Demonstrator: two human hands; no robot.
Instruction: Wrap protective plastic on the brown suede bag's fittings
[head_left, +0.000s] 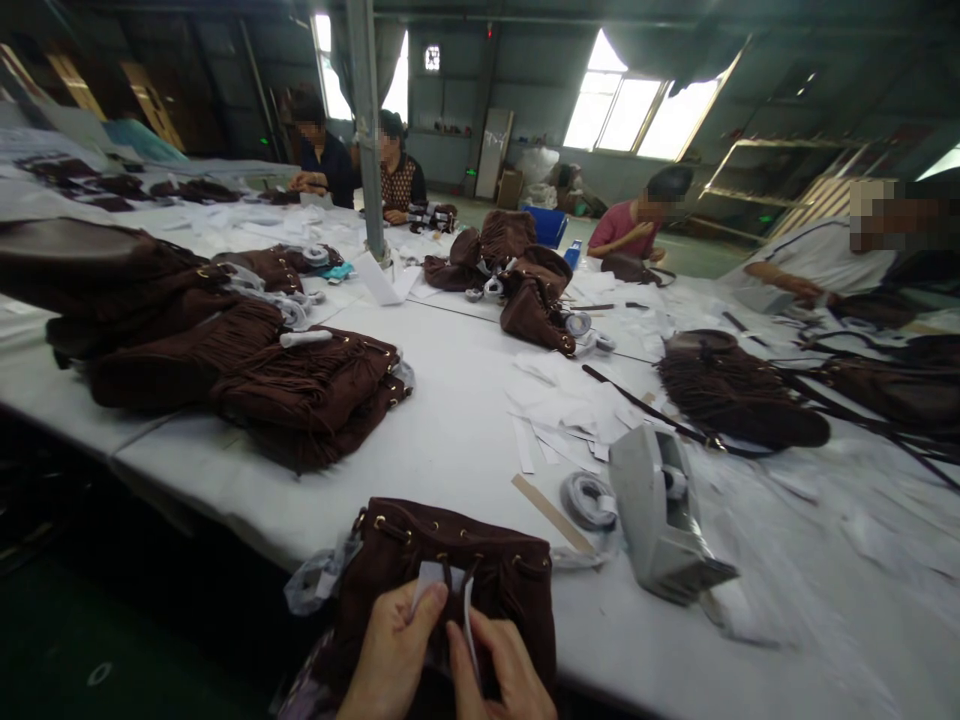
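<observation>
A dark brown drawstring bag (517,580) with gold eyelets lies at the table's front edge, beneath both hands. My left hand (401,635) pinches a small white paper (431,573) between thumb and fingers, at the front of the bag. Beside it, my right hand (499,660) has its fingers closed on a thin white strip (470,625), seen nearly edge-on. Dark cords run down from the eyelets between the hands. A plastic-wrapped piece (319,583) sticks out at the bag's left side. The lower part of the bag is hidden by the hands.
A grey tape dispenser (660,515) stands right of the bag, with a wrapped coil (589,500) and a tan strip (551,512) nearby. Brown fringed bags (307,390) are piled at left; more lie at centre and right. Several people sit around the table, near a metal post (366,130).
</observation>
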